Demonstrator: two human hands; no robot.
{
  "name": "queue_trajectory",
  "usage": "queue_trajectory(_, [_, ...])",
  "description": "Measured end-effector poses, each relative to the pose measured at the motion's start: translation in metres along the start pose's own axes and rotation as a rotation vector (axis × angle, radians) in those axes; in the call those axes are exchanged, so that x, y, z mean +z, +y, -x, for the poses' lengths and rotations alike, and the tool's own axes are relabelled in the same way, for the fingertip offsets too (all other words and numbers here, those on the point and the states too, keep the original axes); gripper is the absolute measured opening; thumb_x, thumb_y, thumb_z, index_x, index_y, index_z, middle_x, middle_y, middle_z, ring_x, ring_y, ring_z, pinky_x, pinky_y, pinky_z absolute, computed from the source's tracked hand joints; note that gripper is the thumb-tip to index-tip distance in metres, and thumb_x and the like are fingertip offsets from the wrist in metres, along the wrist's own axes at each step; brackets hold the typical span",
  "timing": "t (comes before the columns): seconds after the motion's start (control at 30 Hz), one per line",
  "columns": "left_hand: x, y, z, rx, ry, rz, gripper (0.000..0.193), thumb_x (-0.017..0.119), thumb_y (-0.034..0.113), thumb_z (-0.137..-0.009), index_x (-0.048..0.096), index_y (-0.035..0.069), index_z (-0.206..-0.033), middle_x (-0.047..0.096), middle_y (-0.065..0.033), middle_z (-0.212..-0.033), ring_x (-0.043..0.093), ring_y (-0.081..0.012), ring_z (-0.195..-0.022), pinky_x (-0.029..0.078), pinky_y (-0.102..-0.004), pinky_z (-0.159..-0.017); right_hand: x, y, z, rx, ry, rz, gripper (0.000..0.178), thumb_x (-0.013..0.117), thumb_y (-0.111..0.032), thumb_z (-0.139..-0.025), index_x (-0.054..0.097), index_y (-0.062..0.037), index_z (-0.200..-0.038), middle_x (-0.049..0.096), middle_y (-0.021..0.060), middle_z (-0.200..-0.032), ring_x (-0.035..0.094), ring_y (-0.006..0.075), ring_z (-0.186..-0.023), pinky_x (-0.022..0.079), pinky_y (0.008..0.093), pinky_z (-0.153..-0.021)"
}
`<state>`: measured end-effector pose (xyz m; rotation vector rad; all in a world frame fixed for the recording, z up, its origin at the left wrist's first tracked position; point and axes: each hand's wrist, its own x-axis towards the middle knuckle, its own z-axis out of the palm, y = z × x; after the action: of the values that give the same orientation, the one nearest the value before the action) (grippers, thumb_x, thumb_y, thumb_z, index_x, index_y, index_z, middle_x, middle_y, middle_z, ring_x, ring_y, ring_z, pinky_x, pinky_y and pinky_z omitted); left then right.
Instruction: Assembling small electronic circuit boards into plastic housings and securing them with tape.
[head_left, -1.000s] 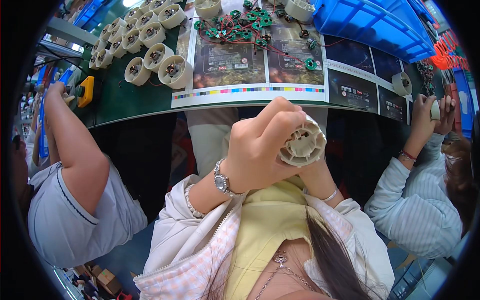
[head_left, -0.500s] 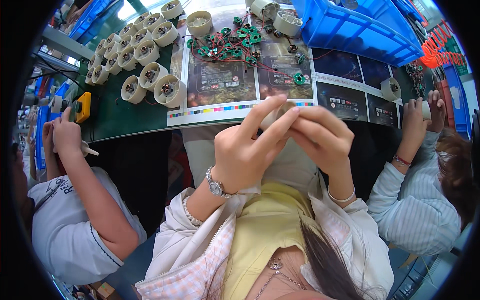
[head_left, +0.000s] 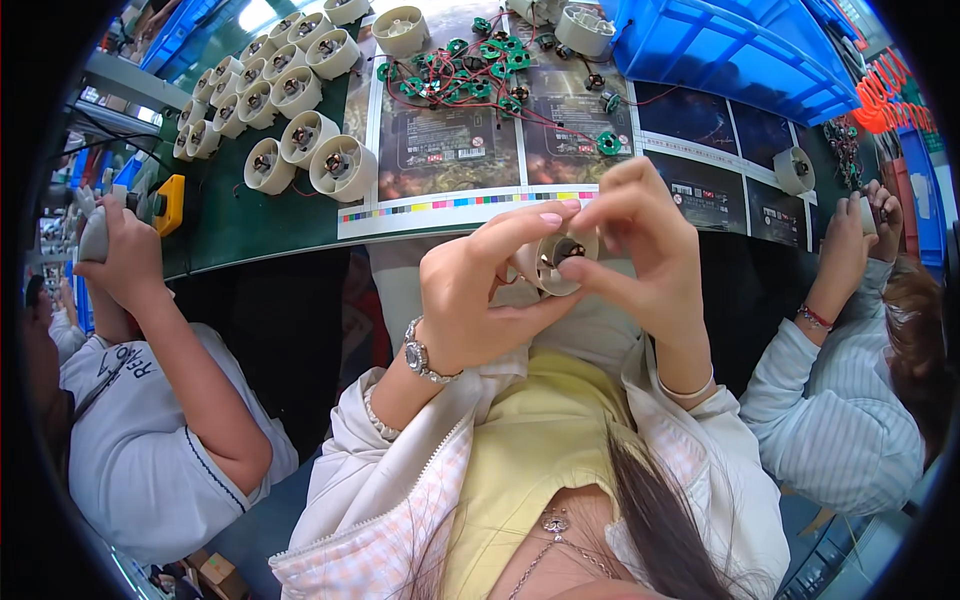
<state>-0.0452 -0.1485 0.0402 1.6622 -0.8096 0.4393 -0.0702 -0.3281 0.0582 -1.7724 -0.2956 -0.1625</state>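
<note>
The left grip (head_left: 475, 290) clasped a cream round plastic housing (head_left: 547, 279) beside the right grip (head_left: 645, 245), whose thumb was at the dark metal motor (head_left: 569, 249) inside, pinch unclear. Uneven pressure risked tilting the motor.

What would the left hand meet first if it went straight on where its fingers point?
Most likely the right hand, at the cream housing the left hand holds; depth is unclear.

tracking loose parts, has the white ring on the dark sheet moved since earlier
No, the white ring keeps its place on the dark sheet, below the blue bin.
</note>
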Motion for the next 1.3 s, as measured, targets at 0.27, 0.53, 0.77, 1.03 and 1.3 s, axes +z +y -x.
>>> queue_trajectory(0.27, [0.005, -0.004, 0.010, -0.081, 0.031, 0.189, 0.053, 0.086, 0.004, -0.063, 0.056, 0.009, -0.107, 0.072, -0.0052, -0.111, 0.039, -0.0038, -0.050, 0.035, -0.0166, -0.044, 0.020, 0.011, 0.002, 0.279, -0.132, -0.538, 0.047, 0.065, -0.021, -0.080, 0.054, -0.0024, -0.122, 0.060, 0.0124, -0.110, 0.058, 0.0207, -0.098, 0.044, 0.0222, -0.082])
queue_trajectory(0.53, [-0.009, -0.004, 0.004, -0.082, -0.130, 0.183, 0.052, 0.087, 0.005, -0.062, 0.054, 0.010, -0.102, 0.073, -0.0030, -0.107, 0.036, -0.0042, -0.048, 0.035, -0.0177, -0.044, 0.015, 0.021, -0.002, 0.313, -0.245, -0.597, 0.055, 0.065, -0.023, -0.080, 0.049, -0.0011, -0.128, 0.061, 0.0113, -0.108, 0.060, 0.0211, -0.095, 0.047, 0.0268, -0.083])
queue_trajectory(0.77, [-0.025, 0.000, -0.007, -0.102, -0.275, 0.100, 0.045, 0.088, 0.009, -0.061, 0.056, 0.011, -0.092, 0.069, 0.0025, -0.085, 0.041, -0.0062, -0.049, 0.037, -0.0192, -0.045, 0.015, 0.019, -0.005, 0.255, -0.274, -0.570, 0.053, 0.066, -0.020, -0.081, 0.049, 0.0001, -0.127, 0.061, 0.0109, -0.106, 0.062, 0.0211, -0.091, 0.049, 0.0288, -0.081])
queue_trajectory(1.03, [-0.031, -0.001, -0.021, -0.062, -0.440, 0.058, 0.040, 0.090, 0.013, -0.060, 0.056, 0.012, -0.081, 0.057, 0.0053, -0.066, 0.042, -0.0075, -0.049, 0.035, -0.0206, -0.045, 0.012, 0.038, -0.005, 0.281, -0.431, -0.605, 0.055, 0.069, -0.020, -0.082, 0.048, -0.0003, -0.129, 0.062, 0.0122, -0.109, 0.062, 0.0218, -0.093, 0.050, 0.0304, -0.084])
queue_trajectory(1.3, [-0.032, -0.009, -0.011, -0.112, -0.385, 0.150, 0.039, 0.090, 0.012, -0.061, 0.058, 0.011, -0.083, 0.053, 0.0058, -0.063, 0.039, -0.0077, -0.048, 0.034, -0.0211, -0.045, 0.019, 0.024, 0.005, 0.185, -0.291, -0.581, 0.053, 0.067, -0.014, -0.084, 0.048, -0.0006, -0.131, 0.062, 0.0121, -0.112, 0.062, 0.0214, -0.098, 0.050, 0.0303, -0.086])
